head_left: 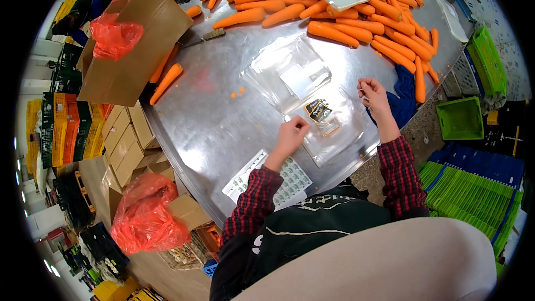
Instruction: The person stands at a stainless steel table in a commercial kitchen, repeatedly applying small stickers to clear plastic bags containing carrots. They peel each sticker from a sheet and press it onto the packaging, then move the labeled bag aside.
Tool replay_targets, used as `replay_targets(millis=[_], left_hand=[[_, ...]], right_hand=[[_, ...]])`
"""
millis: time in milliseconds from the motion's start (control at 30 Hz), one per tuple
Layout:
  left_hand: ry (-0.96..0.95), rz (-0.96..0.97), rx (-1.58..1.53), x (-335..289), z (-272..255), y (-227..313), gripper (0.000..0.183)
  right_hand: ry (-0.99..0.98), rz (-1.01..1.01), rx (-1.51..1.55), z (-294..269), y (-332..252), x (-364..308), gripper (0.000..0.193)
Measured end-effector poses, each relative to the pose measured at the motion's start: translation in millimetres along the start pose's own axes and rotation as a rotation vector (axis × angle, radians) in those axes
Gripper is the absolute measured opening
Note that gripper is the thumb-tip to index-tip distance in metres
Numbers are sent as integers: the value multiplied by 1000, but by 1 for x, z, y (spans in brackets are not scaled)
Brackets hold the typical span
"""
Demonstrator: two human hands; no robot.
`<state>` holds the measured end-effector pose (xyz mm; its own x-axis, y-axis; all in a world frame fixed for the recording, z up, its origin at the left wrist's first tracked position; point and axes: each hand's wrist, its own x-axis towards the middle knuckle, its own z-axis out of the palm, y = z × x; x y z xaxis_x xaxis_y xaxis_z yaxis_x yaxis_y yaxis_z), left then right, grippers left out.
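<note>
Currently, on the left, a cardboard box (131,44) is standing by the metal table (217,117), a loose carrot (166,83) lying beside it. Nearer, a label sheet (292,183) is lying partly under the left forearm (261,189). The left hand (292,138) is curling, thumb and fingertips close together, at the left side of a clear bag (337,144); its hold is unclear. Farther, carrots (334,33) are lying heaped. The right hand (375,99) is bending its fingers loosely, contents unclear, beside a blue cloth (407,90).
</note>
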<state>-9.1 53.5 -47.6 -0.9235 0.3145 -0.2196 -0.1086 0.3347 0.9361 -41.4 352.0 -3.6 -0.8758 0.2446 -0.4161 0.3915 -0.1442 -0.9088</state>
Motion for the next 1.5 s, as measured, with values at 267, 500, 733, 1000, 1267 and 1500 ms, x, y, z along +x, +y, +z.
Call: replay_targets(millis=[267, 500, 733, 1000, 1267, 1500], left_hand=[[589, -12, -428, 14, -36, 11, 10], [22, 334, 441, -18, 11, 14, 37], [-60, 292, 501, -14, 8, 22, 34], [-28, 175, 304, -2, 4, 8, 12], [276, -12, -293, 21, -77, 5, 23], [270, 90, 143, -106, -195, -5, 37]], right_hand=[[-197, 114, 14, 52, 30, -6, 17], [-194, 38, -60, 78, 50, 1, 16], [-262, -305, -502, 78, 59, 3, 24], [10, -645, -623, 61, 35, -8, 22], [72, -669, -274, 86, -17, -44, 8], [-667, -1043, -1019, 217, 71, -126, 24]])
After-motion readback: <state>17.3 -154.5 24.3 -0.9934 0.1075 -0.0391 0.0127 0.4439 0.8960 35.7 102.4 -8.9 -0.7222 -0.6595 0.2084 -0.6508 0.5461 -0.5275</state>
